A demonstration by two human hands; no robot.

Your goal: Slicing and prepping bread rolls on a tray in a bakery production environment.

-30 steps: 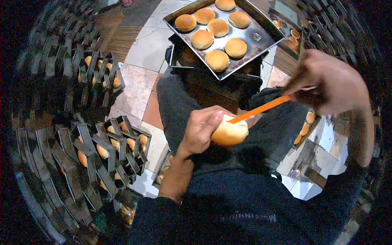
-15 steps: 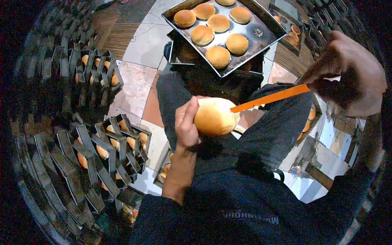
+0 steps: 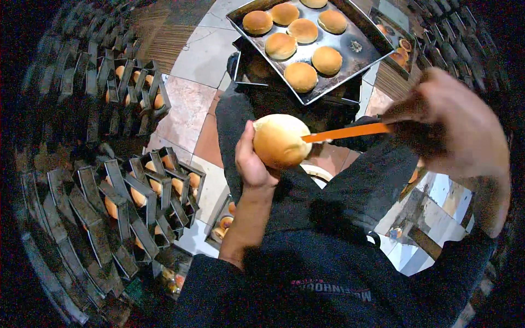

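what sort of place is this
Likely a bakery work area: golden buns on a metal tray, stacked trays with more buns at left, and another bun in the left hand.

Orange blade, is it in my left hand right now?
No, your right hand holds the orange blade, while your left hand holds a bun.

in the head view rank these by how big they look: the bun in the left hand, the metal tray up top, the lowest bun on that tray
1. Metal tray
2. Held bun
3. Lowest tray bun

The held bun may be nearer the camera, so the two buns' true sizes are unsure.
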